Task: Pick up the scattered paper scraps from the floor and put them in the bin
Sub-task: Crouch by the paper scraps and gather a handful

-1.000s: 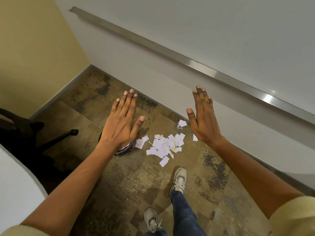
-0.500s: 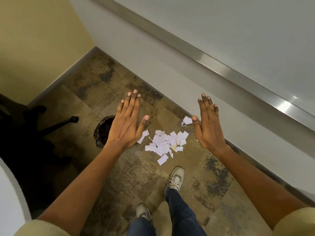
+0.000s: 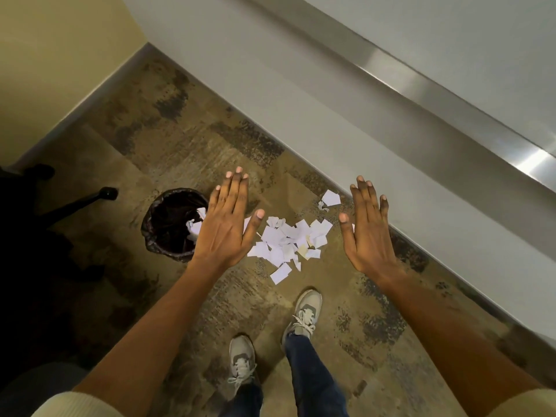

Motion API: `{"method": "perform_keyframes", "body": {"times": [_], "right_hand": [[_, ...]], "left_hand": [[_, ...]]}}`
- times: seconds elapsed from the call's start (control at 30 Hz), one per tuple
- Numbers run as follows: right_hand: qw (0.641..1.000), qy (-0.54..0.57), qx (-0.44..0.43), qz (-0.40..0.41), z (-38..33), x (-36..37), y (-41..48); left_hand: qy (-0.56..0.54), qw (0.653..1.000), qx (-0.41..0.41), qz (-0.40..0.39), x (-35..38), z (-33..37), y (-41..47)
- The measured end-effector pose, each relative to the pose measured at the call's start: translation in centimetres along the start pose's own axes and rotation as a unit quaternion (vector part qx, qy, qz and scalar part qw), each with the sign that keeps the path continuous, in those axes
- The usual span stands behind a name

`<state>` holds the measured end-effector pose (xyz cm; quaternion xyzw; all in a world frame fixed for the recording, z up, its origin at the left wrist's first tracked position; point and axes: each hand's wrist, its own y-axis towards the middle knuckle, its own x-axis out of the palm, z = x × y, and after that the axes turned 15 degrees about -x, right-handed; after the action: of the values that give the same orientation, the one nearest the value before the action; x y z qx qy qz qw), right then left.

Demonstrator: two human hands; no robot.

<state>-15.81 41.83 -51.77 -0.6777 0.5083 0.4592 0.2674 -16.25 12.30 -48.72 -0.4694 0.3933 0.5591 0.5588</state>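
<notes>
Two hands out in front, palms down, both empty. Left hand (image 3: 224, 228): fingers (image 3: 236, 188) straight and pressed together, thumb splayed to the side; nothing pinched. Right hand (image 3: 367, 228): fingers (image 3: 365, 194) straight w/ slight gaps, thumb out; nothing pinched. Both held high above floor (image 3: 180, 121), not touching anything.

Between and below the hands: scraps (image 3: 288, 239), white, mostly one loose overlapping heap on the floor. Two outliers (image 3: 330, 198) near the wall base (image 3: 391, 164), apart from the heap; one larger piece at the heap's near edge, toward the shoes (image 3: 304, 311). Exact count not readable.

Bin (image 3: 173, 225): small, round, dark liner, upright, just left of the heap, partly behind left hand. Some white paper already inside, near its right rim.

Farther out: chair base (image 3: 75, 203) at left, well apart from bin. Metal rail (image 3: 421, 82) on wall at right.

Step in hand, judged: crouch and gather; nothing lifted yet, so task at its start. To do well:
- Lower both hands to floor level on either side of heap, then sweep inward to bunch scraps before lifting.
- Cup w/ fingers closed so small bits don't slip through.
- Carry low and short to bin; release over its mouth, not the rim.
- Go back for outliers by the wall; pinch those singly.
- Likely snag: flat scraps cling to carpet-like floor, so slide a fingertip under an edge first.
</notes>
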Motion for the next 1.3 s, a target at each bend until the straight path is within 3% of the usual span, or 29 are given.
{"method": "perform_keyframes", "body": {"times": [0.77,1.3], "right_hand": [[0.998,-0.009,0.057,-0.002,11.1,25.5,-2.9],[1.000,-0.030,0.002,-0.009,17.6,36.2,-3.3]], "left_hand": [[-0.028,0.999,0.024,-0.039,29.0,-7.9,3.0],[-0.007,0.998,0.053,-0.025,41.7,-11.5,5.8]]}}
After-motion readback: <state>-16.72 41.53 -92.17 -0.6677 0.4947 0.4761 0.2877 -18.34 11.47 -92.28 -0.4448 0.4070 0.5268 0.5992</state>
